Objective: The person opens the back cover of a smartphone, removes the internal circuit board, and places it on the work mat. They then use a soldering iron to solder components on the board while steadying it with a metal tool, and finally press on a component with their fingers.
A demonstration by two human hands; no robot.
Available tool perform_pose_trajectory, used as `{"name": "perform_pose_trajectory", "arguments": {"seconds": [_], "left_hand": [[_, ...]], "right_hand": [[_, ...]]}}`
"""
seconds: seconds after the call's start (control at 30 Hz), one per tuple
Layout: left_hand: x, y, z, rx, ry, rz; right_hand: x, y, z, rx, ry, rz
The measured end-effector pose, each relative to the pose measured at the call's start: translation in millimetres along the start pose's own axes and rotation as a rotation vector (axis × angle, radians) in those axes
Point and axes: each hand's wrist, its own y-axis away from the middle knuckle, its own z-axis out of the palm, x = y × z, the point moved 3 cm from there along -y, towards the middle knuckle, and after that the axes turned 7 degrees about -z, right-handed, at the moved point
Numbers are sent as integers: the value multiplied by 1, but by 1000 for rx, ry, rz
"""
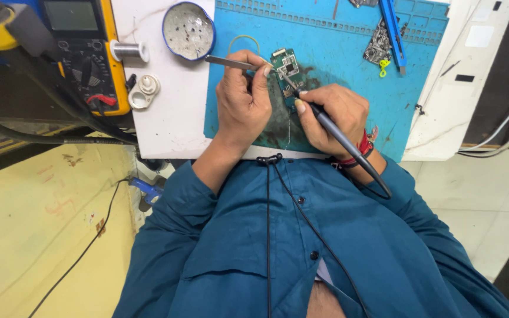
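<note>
Counts — 2 hands: left hand point(243, 100), right hand point(331, 118). 1 pair of tweezers point(226, 61), 1 soldering iron point(337, 132). Circuit boards: 2 — a green one point(286, 66) under the hands and a grey one point(377, 44) further back. 1 blue work mat point(349, 70) on 1 white counter point(166, 112). 1 round dish point(188, 30), 1 solder spool point(129, 51), 1 yellow multimeter point(86, 50), 1 yellow ring point(243, 42), 1 blue-handled tool point(393, 29), approx. 2 white rings point(144, 91).

Circuit board point(288, 70) on mat point(419, 53)
</note>
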Motion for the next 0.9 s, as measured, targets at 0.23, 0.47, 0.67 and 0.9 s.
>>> {"name": "perform_pose_trajectory", "arguments": {"seconds": [0.23,0.47,0.67,0.9], "left_hand": [[-3,1,1,4,35,-71],[-4,1,1,11,21,-42],[-4,2,1,27,9,-15],[-2,2,2,35,19,-6]], "right_hand": [[1,0,1,-13,23,15],[1,3,2,-25,31,2],[-1,3,1,-23,44,3],[-4,2,0,-14,53,6]]}}
